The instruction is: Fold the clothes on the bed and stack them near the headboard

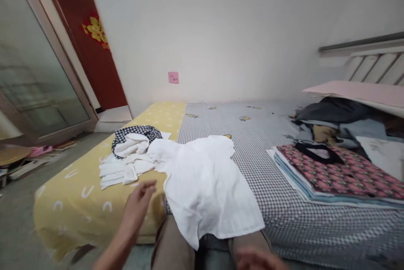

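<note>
A white short-sleeved shirt (210, 185) lies spread over the bed's front edge, its hem hanging across my lap. My left hand (142, 198) hovers just left of the shirt, its fingers loosely bent and nothing visible in them. At the bottom edge, my right hand (257, 258) is blurred and partly cut off, below the hem near my thigh; its fingers are unclear. Left of the shirt lies a heap of crumpled white clothing (126, 167), touching its sleeve. A black-and-white checked cloth (151, 132) is bunched behind and partly under that heap.
Folded clothes (341, 173), topped by a pink-and-black patterned garment, are stacked at the right. Behind them sits a pile of dark clothes (334, 112) under a pink board (362, 91). The bed has a yellow sheet (72, 211) and a checked sheet (261, 156).
</note>
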{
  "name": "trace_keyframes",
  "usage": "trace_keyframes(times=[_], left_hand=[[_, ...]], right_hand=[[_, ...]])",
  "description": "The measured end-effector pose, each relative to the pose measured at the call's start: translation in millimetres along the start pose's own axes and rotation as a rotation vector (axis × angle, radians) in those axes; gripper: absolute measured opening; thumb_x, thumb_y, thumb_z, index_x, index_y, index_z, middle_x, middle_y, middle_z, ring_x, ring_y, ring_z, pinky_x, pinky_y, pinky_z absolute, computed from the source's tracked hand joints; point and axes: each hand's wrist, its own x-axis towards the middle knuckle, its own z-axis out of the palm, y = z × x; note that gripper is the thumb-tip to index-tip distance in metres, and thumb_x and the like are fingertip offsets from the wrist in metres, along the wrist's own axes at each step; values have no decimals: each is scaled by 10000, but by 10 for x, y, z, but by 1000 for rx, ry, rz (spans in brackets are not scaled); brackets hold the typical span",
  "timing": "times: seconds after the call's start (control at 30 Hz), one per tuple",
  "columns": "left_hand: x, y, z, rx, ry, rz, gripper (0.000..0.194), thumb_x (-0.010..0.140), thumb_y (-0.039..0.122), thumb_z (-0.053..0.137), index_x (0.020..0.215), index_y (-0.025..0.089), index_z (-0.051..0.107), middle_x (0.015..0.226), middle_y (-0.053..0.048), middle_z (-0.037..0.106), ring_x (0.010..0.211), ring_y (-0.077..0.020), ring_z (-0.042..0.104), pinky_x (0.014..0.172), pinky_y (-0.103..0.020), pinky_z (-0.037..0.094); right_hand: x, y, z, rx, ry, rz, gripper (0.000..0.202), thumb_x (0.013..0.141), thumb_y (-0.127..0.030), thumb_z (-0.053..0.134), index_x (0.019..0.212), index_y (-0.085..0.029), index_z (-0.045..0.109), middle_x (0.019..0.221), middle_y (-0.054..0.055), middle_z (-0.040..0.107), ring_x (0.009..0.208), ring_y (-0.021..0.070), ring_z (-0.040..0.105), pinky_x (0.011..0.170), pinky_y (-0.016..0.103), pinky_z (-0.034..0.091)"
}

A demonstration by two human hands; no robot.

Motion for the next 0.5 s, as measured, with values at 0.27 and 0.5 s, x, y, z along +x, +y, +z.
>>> trace_keyframes(times=[0.27,0.5], left_hand=[[-1197,-745,651,-727,-308,-1144,234,883,187,654,1113,149,635,1028,-83,754,811,-159,725,710,-270,531],[-1124,-1123,1245,-569,-184,-902,497,823,422,717,1250,205,584,1537,-138,485,1496,-334,308,1225,-569,227]], right_hand=[[534,221,-834,-304,567,168,519,623,-733,584,735,-226,611,687,57,675,692,247,623,608,346,466],[819,339,-600,-522,288,55,412,609,-651,645,651,-256,539,594,-7,590,629,220,570,607,332,424]])
